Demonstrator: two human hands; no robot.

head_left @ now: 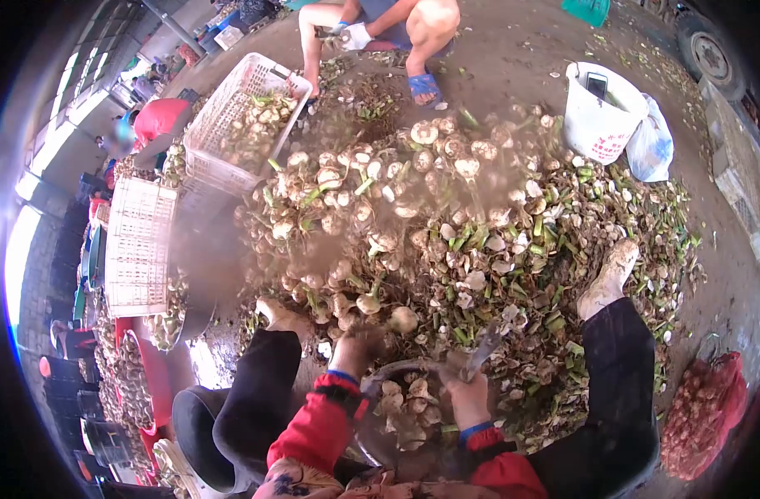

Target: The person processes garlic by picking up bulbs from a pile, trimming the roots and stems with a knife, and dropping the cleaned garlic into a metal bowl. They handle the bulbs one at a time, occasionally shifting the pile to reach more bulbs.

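R hand (465, 391): fingers curled tight round a knife handle; the knife blade (482, 351) points up and away from the knuckles, tilted. Grip closed, no gap seen betw. fingers.

L hand (355, 349): blurred; fingers appear bunched over a bulb at the edge of the heap, but whether they pinch it or only touch it cannot be told.

Directly below and betw. both hands: metal basin (378, 441) holding pale trimmed bulbs (405, 407). R wrist sits over its far rim.

Beyond the fingertips: large heap of root bulbs (446, 208) w/ green stalk stubs and cut trimmings, spread across the ground. Person's own legs in dark trousers flank the basin, muddy shoes resting on the heap: L shoe (280, 316), R shoe (610, 279). Sleeves red w/ blue cuffs.

Farther out, L of hands: white plastic crate (230, 116) part-filled w/ bulbs, second crate (138, 245) lying nearer. Far R: white bucket (600, 112) w/ a phone inside, white bag just beside it. Near R: red mesh sack (704, 412) full of bulbs.

Far side of heap: another person (380, 29) crouched, blue sandals, gloved hand.
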